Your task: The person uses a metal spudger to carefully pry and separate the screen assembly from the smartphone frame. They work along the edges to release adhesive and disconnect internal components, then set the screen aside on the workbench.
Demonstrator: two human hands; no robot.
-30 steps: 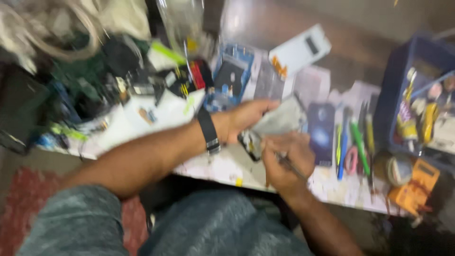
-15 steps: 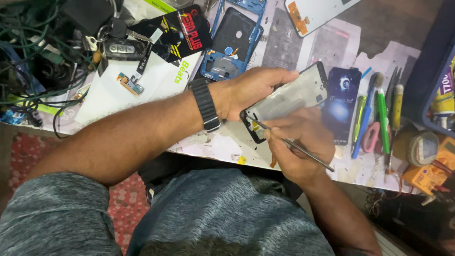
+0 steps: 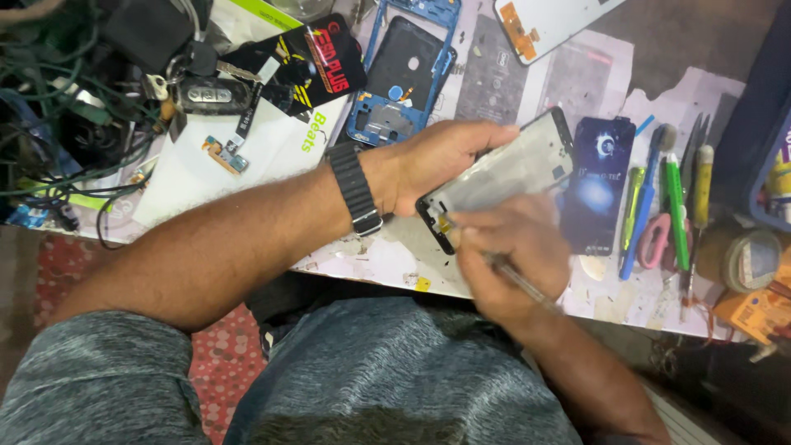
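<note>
My left hand (image 3: 441,161), with a dark watch band (image 3: 356,188) on its wrist, grips a phone screen frame (image 3: 515,169) with a grey metal back and black rim, held tilted above the bench's front edge. My right hand (image 3: 515,255) is closed on a thin metal tool, probably tweezers (image 3: 515,278), whose tip meets the frame's lower left corner. That corner is partly hidden by my fingers.
A blue phone midframe (image 3: 404,74) lies behind my left hand, beside a white box (image 3: 239,156) and a black packet (image 3: 317,62). Tangled cables (image 3: 58,107) fill the far left. Screwdrivers and brushes (image 3: 667,202), a tape roll (image 3: 751,259) and a dark blue phone back (image 3: 600,177) lie right.
The camera has moved closer and steadied on the hands. Both hands keep their hold, and the tool tip stays at the frame's lower corner with small shifts.
</note>
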